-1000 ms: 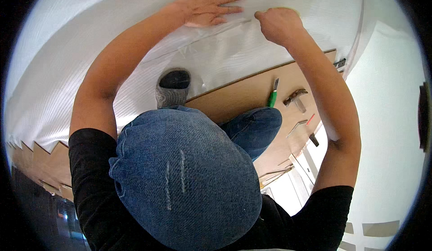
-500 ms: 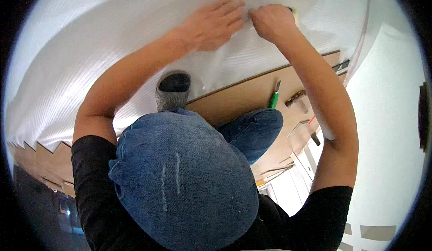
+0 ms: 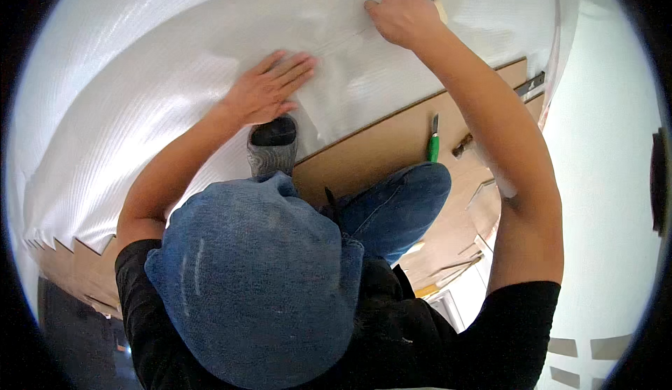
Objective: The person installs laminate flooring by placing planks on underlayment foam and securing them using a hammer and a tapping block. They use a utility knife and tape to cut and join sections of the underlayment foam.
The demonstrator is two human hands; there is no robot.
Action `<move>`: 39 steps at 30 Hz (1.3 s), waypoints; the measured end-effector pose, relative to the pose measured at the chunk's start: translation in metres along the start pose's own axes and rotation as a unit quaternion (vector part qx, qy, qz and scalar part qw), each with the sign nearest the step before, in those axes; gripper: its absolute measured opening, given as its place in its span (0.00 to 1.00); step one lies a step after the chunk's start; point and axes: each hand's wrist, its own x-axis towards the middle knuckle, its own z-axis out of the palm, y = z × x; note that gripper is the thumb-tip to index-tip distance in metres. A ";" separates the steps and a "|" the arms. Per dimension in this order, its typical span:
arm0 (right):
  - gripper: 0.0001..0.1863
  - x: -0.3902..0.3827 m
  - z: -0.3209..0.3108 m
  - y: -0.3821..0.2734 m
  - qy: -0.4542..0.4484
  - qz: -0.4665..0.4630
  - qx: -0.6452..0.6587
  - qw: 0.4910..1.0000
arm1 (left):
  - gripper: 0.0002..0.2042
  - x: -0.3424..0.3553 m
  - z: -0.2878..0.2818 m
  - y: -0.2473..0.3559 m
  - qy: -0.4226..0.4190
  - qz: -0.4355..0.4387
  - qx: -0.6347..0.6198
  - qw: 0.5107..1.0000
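White foam underlay with fine ribs spreads over the floor before me. My left hand lies open on the sheet, fingers stretched, just beyond the toe of my grey slipper. Farther off to the right, my right hand is closed low over the underlay, its thumb side pointing left. Past its outer edge shows a pale yellow curved rim, which looks like a roll of tape; most of it is hidden by the hand. A thin line runs across the sheet between the two hands.
Brown floor boards border the underlay at my bent knee. On them lie a green-handled knife and a hammer, partly behind my right forearm. A dark metal bar sits at the boards' end, near the white wall.
My left hand has moved away from the right one, back toward my foot, and flattened on the sheet. The right hand has shifted slightly left and farther away, still closed.
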 end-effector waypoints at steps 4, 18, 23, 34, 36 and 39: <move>0.09 -0.007 0.017 -0.024 0.275 0.007 -0.119 0.954 | 0.42 -0.027 0.007 -0.014 0.020 0.020 0.008 1.000; 0.33 -0.048 0.085 -0.105 0.287 0.207 0.289 0.889 | 0.35 -0.019 -0.024 0.004 -0.041 -0.012 0.067 0.997; 0.24 -0.091 0.072 -0.091 0.355 0.296 0.455 0.761 | 0.22 0.039 -0.071 0.033 -0.082 -0.093 -0.160 0.979; 0.22 -0.063 0.050 -0.118 0.308 0.299 0.804 0.412 | 0.24 0.197 -0.033 -0.045 -0.093 -0.260 -0.831 0.484; 0.26 -0.088 0.064 -0.164 0.321 0.241 0.690 0.603 | 0.21 0.203 -0.045 -0.024 -0.075 -0.280 -0.775 0.562; 0.32 -0.126 0.096 -0.167 0.331 0.277 0.570 0.699 | 0.14 0.197 -0.059 -0.014 -0.059 -0.294 -0.744 0.598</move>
